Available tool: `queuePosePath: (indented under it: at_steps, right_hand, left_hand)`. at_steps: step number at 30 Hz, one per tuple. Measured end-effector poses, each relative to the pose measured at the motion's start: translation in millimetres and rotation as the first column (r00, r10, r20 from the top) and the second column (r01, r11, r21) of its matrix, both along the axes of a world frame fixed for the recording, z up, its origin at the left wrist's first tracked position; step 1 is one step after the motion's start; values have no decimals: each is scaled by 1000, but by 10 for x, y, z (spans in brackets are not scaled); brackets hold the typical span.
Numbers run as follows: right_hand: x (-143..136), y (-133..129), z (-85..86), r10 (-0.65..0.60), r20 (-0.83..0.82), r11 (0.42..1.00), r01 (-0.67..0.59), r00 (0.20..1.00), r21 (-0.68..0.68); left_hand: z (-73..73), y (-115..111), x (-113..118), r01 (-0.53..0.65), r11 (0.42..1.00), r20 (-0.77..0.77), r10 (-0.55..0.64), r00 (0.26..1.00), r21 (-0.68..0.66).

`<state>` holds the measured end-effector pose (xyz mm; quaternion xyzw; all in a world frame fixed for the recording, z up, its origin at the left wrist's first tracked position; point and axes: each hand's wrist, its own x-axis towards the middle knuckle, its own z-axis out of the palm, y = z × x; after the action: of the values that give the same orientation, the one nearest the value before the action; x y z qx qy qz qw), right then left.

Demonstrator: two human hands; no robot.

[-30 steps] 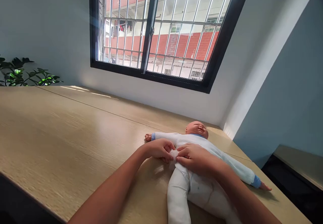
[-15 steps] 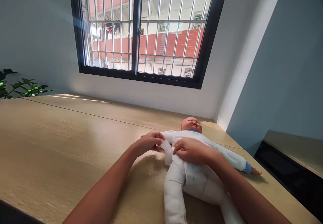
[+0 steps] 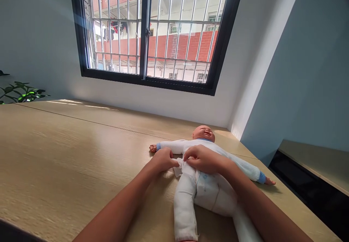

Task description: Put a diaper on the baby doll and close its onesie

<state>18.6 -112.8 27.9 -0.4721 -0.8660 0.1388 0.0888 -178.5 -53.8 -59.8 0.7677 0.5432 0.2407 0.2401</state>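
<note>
A baby doll [image 3: 184, 207] lies on its back on the wooden table, arms spread, in a white top with blue cuffs. Around its hips is a white diaper [image 3: 208, 189]. Beside the doll's hip, my left hand [image 3: 163, 159] pinches the thin side flap [image 3: 178, 172] of the diaper between thumb and fingers. My right hand [image 3: 205, 159] rests on the doll's belly, its fingers curled closed at the diaper's front upper edge. That hand hides most of the waist, and its forearm crosses over one leg.
The wooden table [image 3: 68, 154] stretches out to the left. A barred window [image 3: 144, 77] is in the wall behind. Leaves of a plant [image 3: 24, 93] show at the far left. Past the table's right edge stands a dark cabinet with a wooden top [image 3: 313, 162].
My left hand has drawn the flap lower and closer against the doll's hip, uncovering the doll's hand behind. My right hand stays at the waist. The view has shifted slightly.
</note>
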Motion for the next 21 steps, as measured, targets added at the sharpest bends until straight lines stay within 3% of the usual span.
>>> queuePosePath:
  at_steps: [4, 12, 16, 21]
  right_hand:
    - [-107, -66, 6, 26, -73, 995, -18, 997, 101]
    - [-177, -54, -100, 132, 136, 986, -144, 982, 82]
    - [-185, -81, -111, 116, 200, 981, -144, 973, 132]
    - [-236, -147, -93, 50, 265, 986, -90, 963, 141]
  left_hand:
    - [1, -116, 111, -119, 988, -49, 124, 991, 100]
    - [19, -171, 199, -199, 977, -100, 207, 973, 81]
    - [39, -161, 184, -155, 987, -24, 156, 987, 41]
    - [54, -86, 112, 6, 998, 142, 2, 990, -58]
